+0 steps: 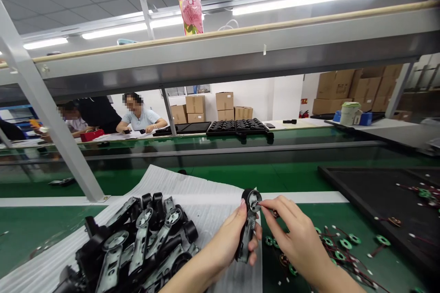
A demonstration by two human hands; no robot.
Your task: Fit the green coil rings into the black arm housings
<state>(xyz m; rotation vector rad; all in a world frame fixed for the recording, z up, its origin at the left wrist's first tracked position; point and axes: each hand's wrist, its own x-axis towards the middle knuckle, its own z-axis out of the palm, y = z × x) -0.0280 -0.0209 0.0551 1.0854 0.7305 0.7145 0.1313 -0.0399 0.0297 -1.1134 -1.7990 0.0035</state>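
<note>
My left hand [229,233] is wrapped round a black-and-grey plastic housing [246,238] with a long handle and a round, open end facing up. At that round end, the thumb and forefinger of my right hand [295,233] are pinched together. Whatever they grip is mostly hidden; a small brownish piece shows just under the fingers. Left of my hands, a pile of similar housings [140,242] rests on a white foam sheet [206,192]. Beneath and beside my right hand lie several small green ring-shaped circuit boards [345,243] with thin red and black wires.
A black tray [360,192] with more wired boards stands at right. Ahead runs a green conveyor belt [292,176], with a filled black tray [237,126] beyond it. A slanting metal post [65,114] rises at left; a shelf [220,59] crosses overhead. Co-workers [139,114] sit across.
</note>
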